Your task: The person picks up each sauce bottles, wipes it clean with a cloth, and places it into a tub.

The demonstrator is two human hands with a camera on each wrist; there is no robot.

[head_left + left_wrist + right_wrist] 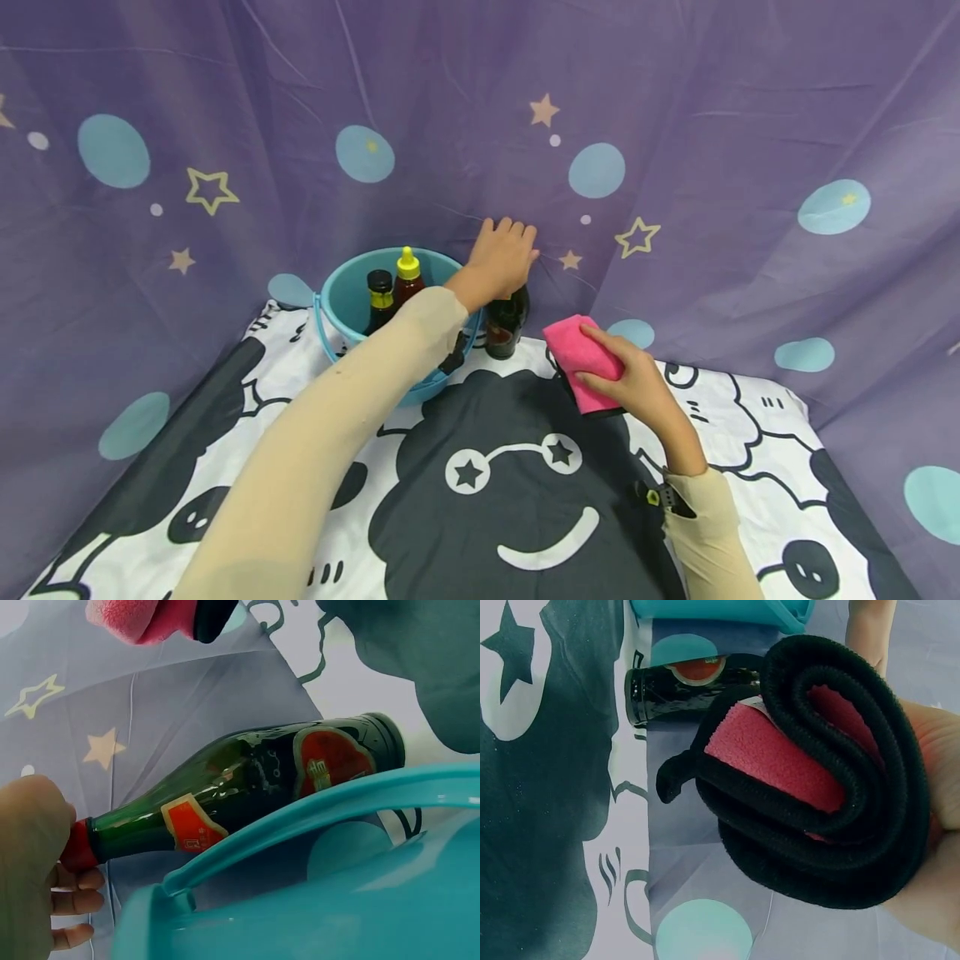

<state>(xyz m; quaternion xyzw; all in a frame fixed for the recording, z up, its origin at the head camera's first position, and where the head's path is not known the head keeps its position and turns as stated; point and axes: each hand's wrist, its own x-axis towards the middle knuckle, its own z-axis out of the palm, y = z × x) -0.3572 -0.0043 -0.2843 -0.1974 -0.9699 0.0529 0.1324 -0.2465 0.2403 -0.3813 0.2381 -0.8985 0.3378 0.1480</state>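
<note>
A green glass bottle with a red cap and red-and-gold labels stands just right of the blue bucket. My left hand reaches across the bucket and grips the bottle at its red top; in the left wrist view the fingers curl around the cap. To the right, my right hand holds a folded pink cloth above the sheet, thumb and fingers on either side. From the right wrist view, the cloth shows black fuzzy layers rolled around pink ones.
Inside the bucket are a dark bottle with a black cap and a bottle with a yellow nozzle top. The left forearm hides part of the bucket. A sheep-print sheet covers the surface, and a purple curtain with stars hangs behind.
</note>
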